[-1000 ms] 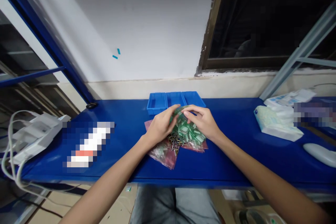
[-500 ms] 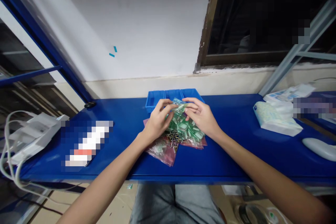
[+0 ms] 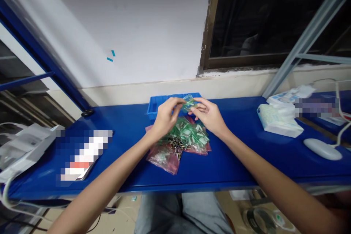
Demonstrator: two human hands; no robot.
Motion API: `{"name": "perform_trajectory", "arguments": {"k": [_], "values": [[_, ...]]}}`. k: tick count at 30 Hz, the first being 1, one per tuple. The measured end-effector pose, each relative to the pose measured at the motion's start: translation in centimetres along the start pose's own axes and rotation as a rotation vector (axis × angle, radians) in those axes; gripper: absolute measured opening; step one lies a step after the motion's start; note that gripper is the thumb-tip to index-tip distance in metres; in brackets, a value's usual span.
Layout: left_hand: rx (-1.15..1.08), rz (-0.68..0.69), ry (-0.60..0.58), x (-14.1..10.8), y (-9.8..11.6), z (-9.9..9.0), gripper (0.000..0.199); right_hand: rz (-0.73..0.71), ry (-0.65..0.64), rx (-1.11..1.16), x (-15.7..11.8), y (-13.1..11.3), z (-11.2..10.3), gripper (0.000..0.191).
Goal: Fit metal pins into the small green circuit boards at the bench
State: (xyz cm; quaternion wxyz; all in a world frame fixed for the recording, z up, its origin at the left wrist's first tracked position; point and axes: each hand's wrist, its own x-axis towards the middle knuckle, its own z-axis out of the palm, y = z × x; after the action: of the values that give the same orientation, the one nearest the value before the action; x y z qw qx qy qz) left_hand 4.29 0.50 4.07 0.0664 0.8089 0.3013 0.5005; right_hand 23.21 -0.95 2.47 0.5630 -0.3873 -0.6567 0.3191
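A small clear plastic bag (image 3: 188,103) is held up between my two hands, above a pile of green bags (image 3: 189,133). My left hand (image 3: 168,115) pinches its left edge, and my right hand (image 3: 208,115) grips the right side with thumb and fingers. What is inside the bag is too small to make out. Below my left hand, loose metal screws or pins (image 3: 175,145) lie beside the green bags. Pink bags (image 3: 166,161) spread under and in front of them. Behind my hands stands a blue divided bin (image 3: 153,106), partly hidden.
On the blue table (image 3: 219,172), a blurred-out flat item (image 3: 91,150) and white devices with cables (image 3: 30,142) lie at left. A tissue pack (image 3: 279,120) and a white rounded object (image 3: 322,149) lie at right. Wall and window frame stand behind.
The view has shifted, so the table's things appear further left. Both hands hold the small bag slightly higher and further from the pile, which shows more of the green bags.
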Motion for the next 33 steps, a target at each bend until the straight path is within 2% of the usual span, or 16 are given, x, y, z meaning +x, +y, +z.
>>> {"name": "perform_trajectory", "arguments": {"k": [2,5,8,13,16,18,21,24,28,30,33], "values": [[-0.036,-0.031,-0.053,2.2,-0.6,0.7,0.018,-0.076,0.073,-0.2,0.7,0.3,-1.0,0.025],[-0.093,-0.157,-0.096,4.8,-1.9,2.4,0.017,-0.171,0.201,-0.453,1.6,0.9,-2.4,0.02],[-0.075,-0.184,-0.095,6.3,-3.1,4.4,0.018,-0.141,0.249,-0.532,2.3,1.9,-3.3,0.019],[0.011,-0.286,-0.153,7.2,-4.4,6.8,0.021,-0.025,0.279,-0.586,3.2,4.6,-3.6,0.021],[0.144,-0.301,-0.211,7.0,-4.9,7.6,0.019,-0.058,0.262,-0.718,3.5,5.9,-3.7,0.033],[0.26,-0.26,-0.225,6.9,-5.0,7.6,0.022,-0.1,0.226,-0.803,3.3,6.2,-3.7,0.032],[0.376,-0.206,-0.173,6.8,-4.6,6.0,0.027,-0.15,0.173,-0.863,2.8,5.6,-3.5,0.024],[0.312,-0.186,-0.216,5.9,-3.7,2.7,0.025,-0.213,0.117,-0.833,1.9,4.2,-2.8,0.021],[0.23,-0.115,-0.334,2.1,-2.1,-1.9,0.021,-0.273,-0.013,-0.817,1.1,2.9,-1.8,0.02],[0.233,-0.129,-0.305,-0.1,-1.4,-3.5,0.02,-0.282,-0.04,-0.846,0.9,2.9,-1.7,0.021],[0.237,-0.138,-0.288,-2.3,-0.6,-4.8,0.02,-0.284,-0.037,-0.884,0.9,3.7,-1.9,0.025]]}}
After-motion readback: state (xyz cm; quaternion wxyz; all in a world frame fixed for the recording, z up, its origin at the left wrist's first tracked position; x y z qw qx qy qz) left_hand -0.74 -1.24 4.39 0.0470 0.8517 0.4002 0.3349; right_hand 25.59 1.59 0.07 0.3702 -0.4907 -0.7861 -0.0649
